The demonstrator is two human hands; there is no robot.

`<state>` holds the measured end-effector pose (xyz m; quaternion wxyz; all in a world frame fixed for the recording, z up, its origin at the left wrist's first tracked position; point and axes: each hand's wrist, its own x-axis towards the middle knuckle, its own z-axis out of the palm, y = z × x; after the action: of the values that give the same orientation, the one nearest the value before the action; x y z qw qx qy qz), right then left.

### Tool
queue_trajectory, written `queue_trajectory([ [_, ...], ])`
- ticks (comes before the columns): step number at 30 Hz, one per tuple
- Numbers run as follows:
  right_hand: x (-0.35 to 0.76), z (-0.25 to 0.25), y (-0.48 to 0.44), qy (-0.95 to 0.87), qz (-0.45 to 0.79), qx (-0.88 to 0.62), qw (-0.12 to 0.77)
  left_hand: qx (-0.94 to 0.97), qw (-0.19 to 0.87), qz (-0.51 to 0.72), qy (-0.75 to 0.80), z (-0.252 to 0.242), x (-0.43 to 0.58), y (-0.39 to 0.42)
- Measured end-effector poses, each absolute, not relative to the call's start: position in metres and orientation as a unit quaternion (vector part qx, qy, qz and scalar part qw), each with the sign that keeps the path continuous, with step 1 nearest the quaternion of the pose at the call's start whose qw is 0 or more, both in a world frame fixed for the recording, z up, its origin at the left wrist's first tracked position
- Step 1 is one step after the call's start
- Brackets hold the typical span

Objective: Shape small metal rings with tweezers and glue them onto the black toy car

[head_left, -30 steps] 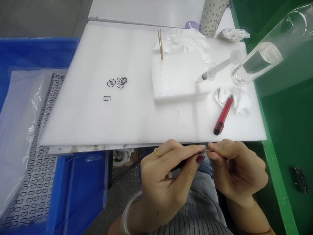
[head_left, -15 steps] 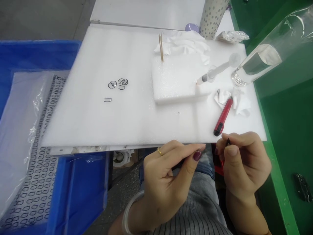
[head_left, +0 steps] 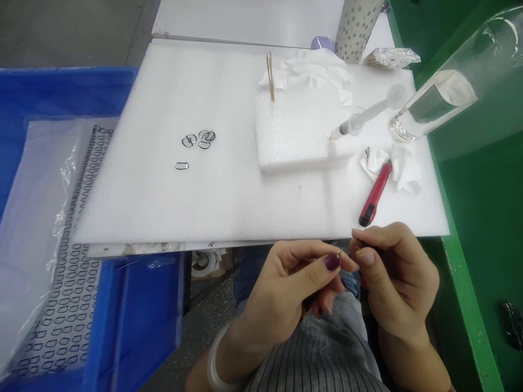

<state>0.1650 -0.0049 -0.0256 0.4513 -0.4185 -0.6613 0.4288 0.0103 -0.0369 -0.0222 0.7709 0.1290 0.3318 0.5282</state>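
Dark red polish covers the thumbnail of the left hand (head_left: 294, 291), bent at the lower centre of the frame with its thumb laid against the forefinger; what lies in that pinch cannot be told. A pale band (head_left: 213, 359) circles its wrist. Just to the right, the right hand (head_left: 402, 277) has thumb and forefinger nearly together on a small dark piece (head_left: 360, 243), mostly hidden by the fingers. The fingertips of the two hands come close; whether they touch is unclear.

Beyond them, a white foam sheet (head_left: 163, 201) covers the surface. A red utility knife (head_left: 375, 195) lies right of centre, its upper end against crumpled tissue (head_left: 404, 171). A foam block (head_left: 294, 133) at upper centre carries upright toothpicks (head_left: 270, 76) and a tilted syringe (head_left: 370, 115). Left of the block lie a cluster of small dark-edged rings (head_left: 204, 145) and one separate flat ring (head_left: 182, 166).

A clear container (head_left: 443, 100) and a spotted cup (head_left: 355, 32) stand at upper right. A blue crate (head_left: 147, 310) fills the lower left, beside sheets (head_left: 61, 326) patterned with dark outlines.
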Motion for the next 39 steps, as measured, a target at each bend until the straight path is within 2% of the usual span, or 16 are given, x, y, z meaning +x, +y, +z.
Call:
queue_trajectory([
  [12,0.169,-0.025,-0.003,-0.684,0.446,-0.398,0.418,0.083,0.806,0.508,0.291,-0.02,0.01,-0.037],
  [20,0.168,-0.011,0.004,-0.748,0.406,-0.382,0.36,0.089,0.802,0.509,0.301,-0.021,0.011,-0.036],
  [25,0.167,-0.006,0.006,-0.769,0.368,-0.378,0.361,0.103,0.802,0.498,0.314,-0.02,0.013,-0.037],
  [35,0.184,-0.018,-0.005,-0.682,0.269,-0.485,0.477,0.122,0.769,0.508,0.37,-0.008,0.022,-0.056],
  [39,0.201,-0.031,0.032,-0.7,0.09,-0.554,0.442,0.126,0.758,0.517,0.377,-0.004,0.023,-0.062],
])
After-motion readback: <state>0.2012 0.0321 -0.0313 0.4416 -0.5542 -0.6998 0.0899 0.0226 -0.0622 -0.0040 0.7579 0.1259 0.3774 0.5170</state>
